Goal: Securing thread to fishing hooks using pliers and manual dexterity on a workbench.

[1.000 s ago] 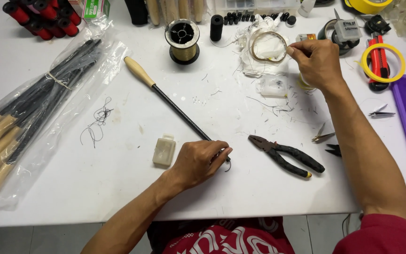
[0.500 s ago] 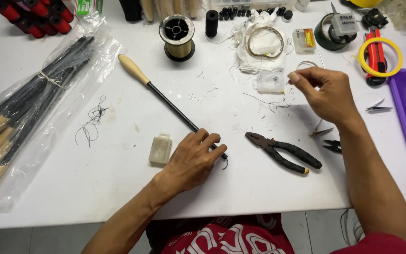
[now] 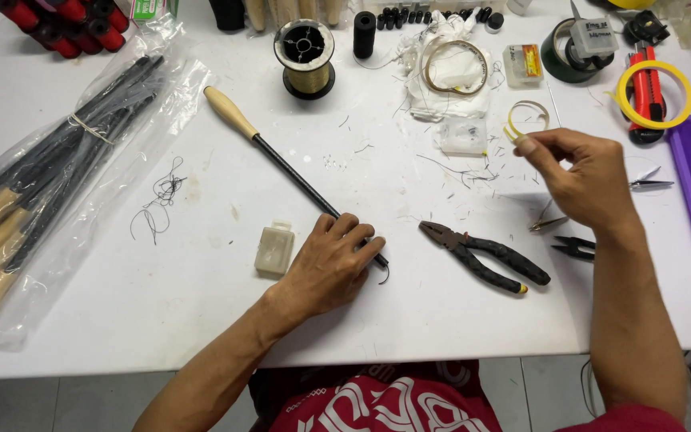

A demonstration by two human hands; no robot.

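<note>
**2 hands, 1 rod: pin the thin end, keep the pinch light**

Nearest the person, the left hand [image 3: 331,266] lies fingers-down over the thin black end of the rod [image 3: 297,181], pressing it to the white table [image 3: 201,312]. The hold looks best kept flat and firm, so the tip with its small dark curl cannot roll. Just right lie black-handled pliers [image 3: 485,258]. Farther out, the right hand [image 3: 585,178] hovers above the table, thumb and forefinger closed as if on something fine; what they pinch cannot be told. The rod runs slantwise away to its pale wooden handle near a spool of gold thread [image 3: 305,58].
</note>
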